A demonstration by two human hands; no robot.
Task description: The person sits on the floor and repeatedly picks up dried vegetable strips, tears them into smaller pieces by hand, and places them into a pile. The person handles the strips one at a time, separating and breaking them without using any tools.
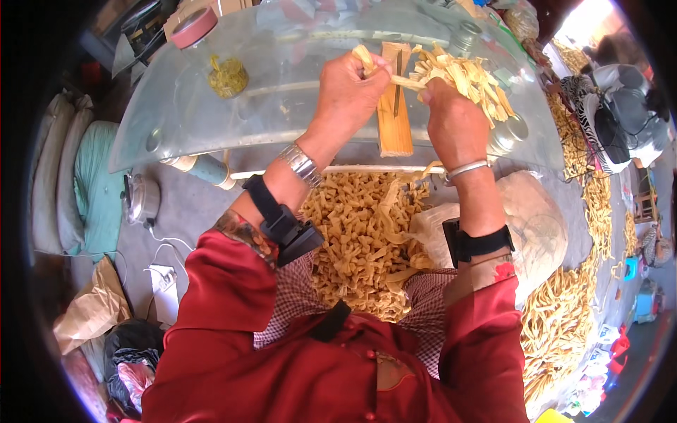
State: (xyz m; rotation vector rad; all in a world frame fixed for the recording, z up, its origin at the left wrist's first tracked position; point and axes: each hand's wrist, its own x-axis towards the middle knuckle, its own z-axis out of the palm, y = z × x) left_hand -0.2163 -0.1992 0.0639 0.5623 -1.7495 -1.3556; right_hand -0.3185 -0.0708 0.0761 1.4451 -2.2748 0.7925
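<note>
My left hand and my right hand hold a pale yellow dried strip stretched between them, one end of it curling up above my left fingers. Beneath the strip lies a wooden board with a narrow dark metal blade on it, on a glass table. Beside my right hand is a heap of flat, pale yellow pieces. Many short, knotted-looking yellow pieces fill the space between my knees, below the table edge.
A jar with a pink lid stands at the table's left. Long yellow strips cover floor at the right. A plastic bag bulges near my right forearm. Filled sacks, a metal pot and a power strip are at the left.
</note>
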